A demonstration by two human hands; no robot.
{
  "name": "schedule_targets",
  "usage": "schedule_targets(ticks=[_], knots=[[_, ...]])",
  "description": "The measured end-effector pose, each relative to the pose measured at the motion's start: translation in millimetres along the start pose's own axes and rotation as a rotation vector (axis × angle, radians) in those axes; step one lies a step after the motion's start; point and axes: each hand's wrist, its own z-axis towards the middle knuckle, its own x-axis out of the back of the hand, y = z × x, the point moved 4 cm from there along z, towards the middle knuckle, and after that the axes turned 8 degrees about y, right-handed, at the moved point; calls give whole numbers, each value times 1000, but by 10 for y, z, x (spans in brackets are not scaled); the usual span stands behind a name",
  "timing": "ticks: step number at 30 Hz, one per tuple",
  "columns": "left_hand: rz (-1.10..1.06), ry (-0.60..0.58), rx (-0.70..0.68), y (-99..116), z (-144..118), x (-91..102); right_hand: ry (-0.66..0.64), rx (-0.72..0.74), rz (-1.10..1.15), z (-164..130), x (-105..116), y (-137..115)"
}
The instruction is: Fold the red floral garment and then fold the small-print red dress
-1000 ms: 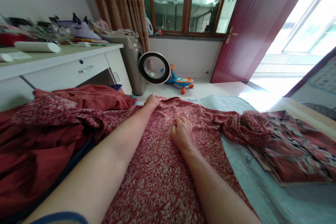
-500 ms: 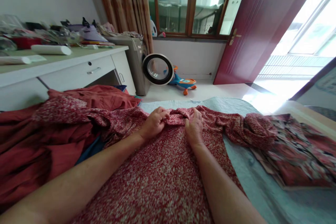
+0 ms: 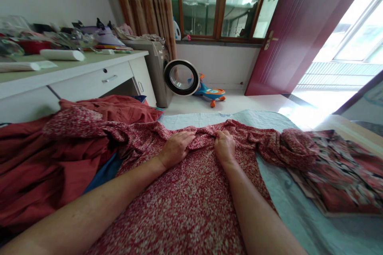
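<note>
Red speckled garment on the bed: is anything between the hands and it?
Nothing visible. The left hand and right hand both rest directly on the red speckled garment, fingers curled into its bunched far edge, with no other item between skin and cloth.

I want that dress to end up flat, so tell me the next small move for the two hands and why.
Probably draw the bunched edge away from the body and press it flat. The left hand and right hand both grip a ridge of gathered cloth at the far edge of the red floral dress; nearer the body the fabric already lies smooth on the pale blue bedspread.
</note>
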Motion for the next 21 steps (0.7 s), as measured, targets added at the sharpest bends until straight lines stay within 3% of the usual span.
schedule_targets(ticks=[4,8,13,16,21], knots=[[23,-46,-1,25,18,21,18,-32,56,-5,60,-3],[115,-158,-78,196,57,79,46,-69,79,-14,72,-1],[200,-200,-79,306,156,73,205,-8,267,27,71,25],[157,-218,5,198,211,23,286,72,448,59,62,35],[59,-219,239,-119,449,35,280,84,718,97,-100,65]])
